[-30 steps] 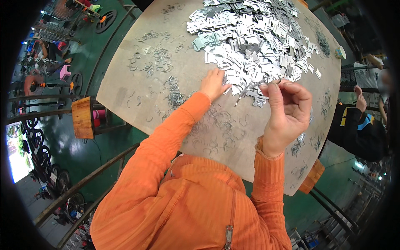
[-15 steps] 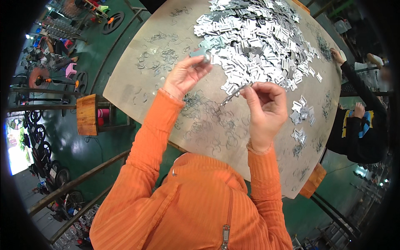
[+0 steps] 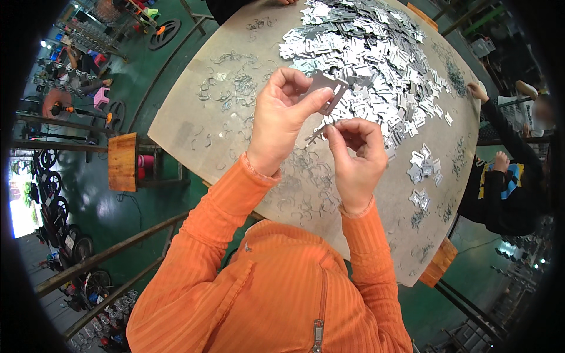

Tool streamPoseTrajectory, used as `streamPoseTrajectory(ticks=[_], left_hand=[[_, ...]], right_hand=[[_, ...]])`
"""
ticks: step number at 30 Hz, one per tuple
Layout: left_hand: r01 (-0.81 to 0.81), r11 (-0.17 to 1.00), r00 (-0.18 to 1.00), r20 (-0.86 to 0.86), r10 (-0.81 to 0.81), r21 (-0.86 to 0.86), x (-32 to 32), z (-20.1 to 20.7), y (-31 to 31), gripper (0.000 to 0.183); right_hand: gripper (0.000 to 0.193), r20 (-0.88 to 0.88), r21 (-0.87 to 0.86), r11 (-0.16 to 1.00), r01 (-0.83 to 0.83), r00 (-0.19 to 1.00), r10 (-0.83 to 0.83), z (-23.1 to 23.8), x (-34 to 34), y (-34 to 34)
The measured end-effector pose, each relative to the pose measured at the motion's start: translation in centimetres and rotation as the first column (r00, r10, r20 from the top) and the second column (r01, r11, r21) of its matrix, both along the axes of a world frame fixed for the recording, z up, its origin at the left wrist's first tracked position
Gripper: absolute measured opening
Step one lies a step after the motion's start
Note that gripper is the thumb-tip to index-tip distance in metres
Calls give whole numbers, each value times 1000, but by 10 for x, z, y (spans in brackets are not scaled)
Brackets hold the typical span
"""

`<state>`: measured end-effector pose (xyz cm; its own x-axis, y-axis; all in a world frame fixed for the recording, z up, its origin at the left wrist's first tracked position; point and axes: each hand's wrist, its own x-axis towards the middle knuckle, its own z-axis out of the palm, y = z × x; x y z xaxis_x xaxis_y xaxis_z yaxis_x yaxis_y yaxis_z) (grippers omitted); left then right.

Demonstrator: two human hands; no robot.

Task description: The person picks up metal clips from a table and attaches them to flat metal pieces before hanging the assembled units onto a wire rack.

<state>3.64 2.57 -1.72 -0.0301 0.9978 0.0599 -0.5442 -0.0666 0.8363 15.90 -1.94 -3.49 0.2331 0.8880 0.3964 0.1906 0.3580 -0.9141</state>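
Observation:
Between the thumb and fingers of my left hand [image 3: 276, 115] is a flat grey metal plate [image 3: 323, 87] with a slot and notched edges, held above the table. My right hand [image 3: 360, 159] is closed, pinching a thin dark strip-like tool [image 3: 315, 135] just below the plate. The tool's tip points left and down; most of its length is hidden in the fingers. Beyond both hands lies a big pile of similar metal plates [image 3: 382, 70]. Thin curled metal scraps [image 3: 241, 88] lie left of my left hand, with more scraps [image 3: 306, 188] below the tool.
Small groups of plates [image 3: 425, 165] lie on the tan table [image 3: 182, 117] to the right. A co-worker's hand [image 3: 478, 91] rests at the right edge, and another person's dark sleeve [image 3: 229, 7] shows at the far edge. A wooden stool [image 3: 122, 162] stands to the left.
My left hand has come right, bringing the metal plate from the pile's left side in front of me. My right hand has shifted slightly left with the thin tool, closer to the plate.

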Motion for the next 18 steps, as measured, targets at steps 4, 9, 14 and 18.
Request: streamPoseTrajectory(ticks=[4, 9, 14, 18], left_hand=[[-42, 994, 999, -10, 43, 97, 7, 0, -1, 25], [-70, 987, 996, -44, 77, 147, 13, 2, 2, 25], [-100, 959, 984, -118, 136, 266, 18, 4, 0, 26], [-134, 960, 984, -84, 159, 244, 19, 4, 6, 33]], right_hand=[[17, 46, -8, 1000, 6, 999, -6, 1, 2, 3], [16, 44, 0, 1000, -5, 999, 5, 4, 4, 9], [16, 20, -2, 1000, 28, 999, -28, 6, 3, 12], [16, -18, 23, 999, 31, 999, -30, 9, 5, 12]])
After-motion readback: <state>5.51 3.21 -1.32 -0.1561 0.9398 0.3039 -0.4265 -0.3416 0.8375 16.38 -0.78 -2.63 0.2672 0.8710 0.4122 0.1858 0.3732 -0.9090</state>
